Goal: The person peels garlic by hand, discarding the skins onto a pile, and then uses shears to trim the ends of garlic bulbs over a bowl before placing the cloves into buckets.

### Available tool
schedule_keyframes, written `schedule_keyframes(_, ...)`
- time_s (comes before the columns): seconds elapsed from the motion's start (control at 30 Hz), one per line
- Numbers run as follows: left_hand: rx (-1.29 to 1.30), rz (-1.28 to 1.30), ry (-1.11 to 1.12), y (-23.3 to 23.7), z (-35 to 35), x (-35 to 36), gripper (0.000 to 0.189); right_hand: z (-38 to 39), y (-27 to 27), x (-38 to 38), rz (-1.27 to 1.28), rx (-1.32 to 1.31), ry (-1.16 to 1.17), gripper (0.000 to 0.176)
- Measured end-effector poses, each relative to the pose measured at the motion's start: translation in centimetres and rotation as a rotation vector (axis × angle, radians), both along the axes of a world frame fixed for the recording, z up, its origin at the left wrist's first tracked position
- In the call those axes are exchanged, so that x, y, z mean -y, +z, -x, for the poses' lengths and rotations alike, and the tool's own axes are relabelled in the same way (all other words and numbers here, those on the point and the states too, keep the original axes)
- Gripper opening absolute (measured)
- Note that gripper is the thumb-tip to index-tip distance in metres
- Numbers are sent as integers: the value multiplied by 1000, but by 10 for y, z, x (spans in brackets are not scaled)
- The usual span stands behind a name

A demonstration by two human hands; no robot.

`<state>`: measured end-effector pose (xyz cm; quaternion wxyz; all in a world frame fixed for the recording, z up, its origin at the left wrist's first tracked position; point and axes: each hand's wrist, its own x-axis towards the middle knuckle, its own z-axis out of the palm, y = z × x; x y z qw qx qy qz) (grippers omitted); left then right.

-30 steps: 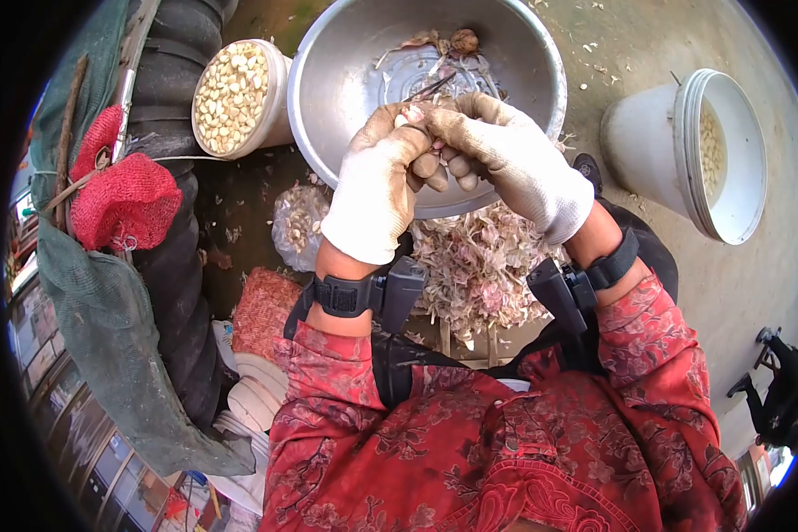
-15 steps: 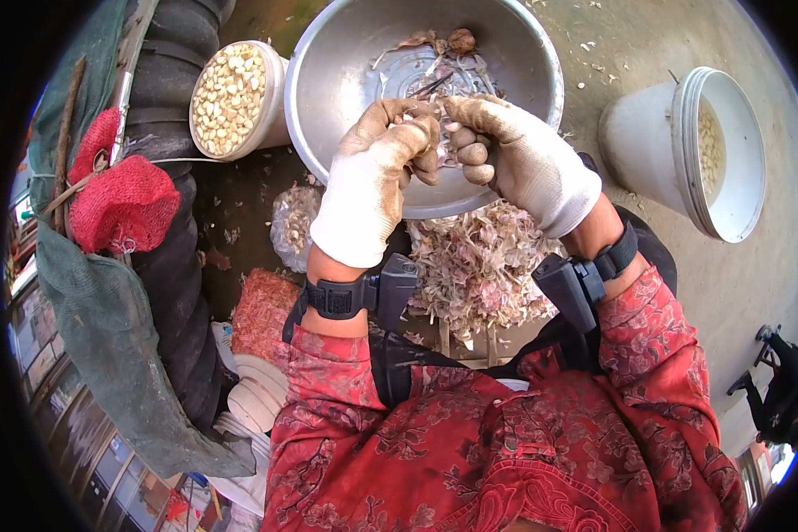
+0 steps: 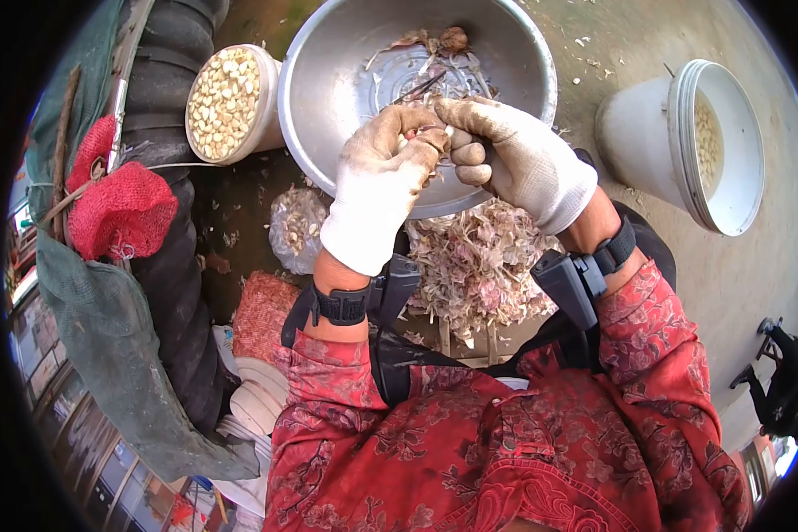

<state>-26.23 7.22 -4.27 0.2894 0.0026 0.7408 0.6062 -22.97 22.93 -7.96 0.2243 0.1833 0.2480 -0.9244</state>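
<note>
Both my hands wear white gloves with soiled brown fingers and meet over the near part of a large metal basin (image 3: pixel 315 106). My left hand (image 3: pixel 386 173) is curled round a garlic clove (image 3: pixel 410 136), a pale, reddish bit of which shows between the fingertips. My right hand (image 3: pixel 514 151) touches the left fingertips, its fingers folded in; what they pinch is too small to make out. Inside the basin, beyond the hands, are papery skins, dark stems and a brown bulb (image 3: pixel 453 39). Below the basin lies a heap of garlic skins (image 3: pixel 479 266).
A bucket of peeled cloves (image 3: pixel 226 105) stands left of the basin, a tilted white bucket (image 3: pixel 638 129) with cloves on the right. A plastic bag (image 3: pixel 296 226), red mesh (image 3: pixel 124 211) and green cloth (image 3: pixel 106 328) are at left. Another person (image 3: pixel 785 377) is at far right.
My left hand has shifted slightly right and down, its fingers closer to the right hand's. The basin and buckets appear slightly further left in view.
</note>
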Motion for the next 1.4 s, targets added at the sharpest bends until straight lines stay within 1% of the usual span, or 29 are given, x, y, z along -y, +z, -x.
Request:
schedule_keyframes(0.07,-31,11,-6,0,1,1,13,0,0,0,-30,-28,0,18)
schedule_keyframes(0.13,70,-28,-31,2,3,3,22,1,-1,-1,-12,-31,-1,17)
schedule_keyframes(0.17,71,-30,-32,2,3,2,22,1,-2,-2,5,-32,-1,17)
schedule_keyframes(0.27,15,-53,-20,0,0,1,21,2,-3,-3,30,-21,-2,17)
schedule_keyframes(0.33,-195,84,-88,-6,0,2,19,1,4,-1,-4,-5,-24,17)
schedule_keyframes(0.5,-187,111,-77,-2,-3,1,18,0,1,-2,-72,-30,-16,17)
schedule_keyframes(0.57,-186,111,-77,-6,-2,2,18,1,-2,-4,-139,-100,41,18)
schedule_keyframes(0.63,-232,52,-64,-14,-1,4,10,-1,-1,0,-174,-97,29,19)
schedule_keyframes(0.67,-232,52,-64,-15,-2,5,10,-2,0,1,-210,-97,16,21)
schedule_keyframes(0.73,-221,67,-81,-11,-4,4,19,-2,2,2,-215,-86,16,21)
schedule_keyframes(0.8,-182,81,-83,-4,-3,2,20,-2,4,1,-220,-74,16,22)
schedule_keyframes(0.87,-142,96,-82,0,-2,1,22,-3,5,-1,-378,-148,74,24)
schedule_keyframes(0.93,126,-90,31,1,0,3,25,-3,7,-1,-367,-159,69,25)
schedule_keyframes(0.97,126,-89,32,0,0,4,25,-3,7,0,-356,-169,61,25)
schedule_keyframes(1.03,254,-255,97,-1,1,7,27,-3,9,1,-372,-174,64,26)
schedule_keyframes(1.07,254,-254,98,-1,0,7,27,-3,9,1,-390,-177,63,26)
schedule_keyframes(1.13,142,-117,97,-1,-2,2,26,-3,5,3,-372,-187,38,28)
schedule_keyframes(1.17,142,-118,98,-1,-3,-1,26,-3,4,3,-356,-196,11,29)
schedule_keyframes(1.2,95,-49,97,0,-5,-4,25,-2,7,4,-356,-196,11,29)
schedule_keyframes(1.23,47,19,96,0,-5,-5,25,-1,11,5,-450,-189,45,30)
schedule_keyframes(1.27,47,19,97,-3,-5,-3,25,1,14,6,-543,-183,79,32)
schedule_keyframes(1.3,85,-66,125,-7,-4,-1,24,0,11,6,-542,-183,80,32)
schedule_keyframes(1.33,124,-152,153,-9,-3,1,23,-1,7,6,-489,-178,65,32)
schedule_keyframes(1.37,125,-152,152,-10,-3,4,23,-1,4,6,-436,-173,50,33)
schedule_keyframes(1.4,138,-182,123,-9,-2,7,23,-1,5,5,-437,-171,50,33)
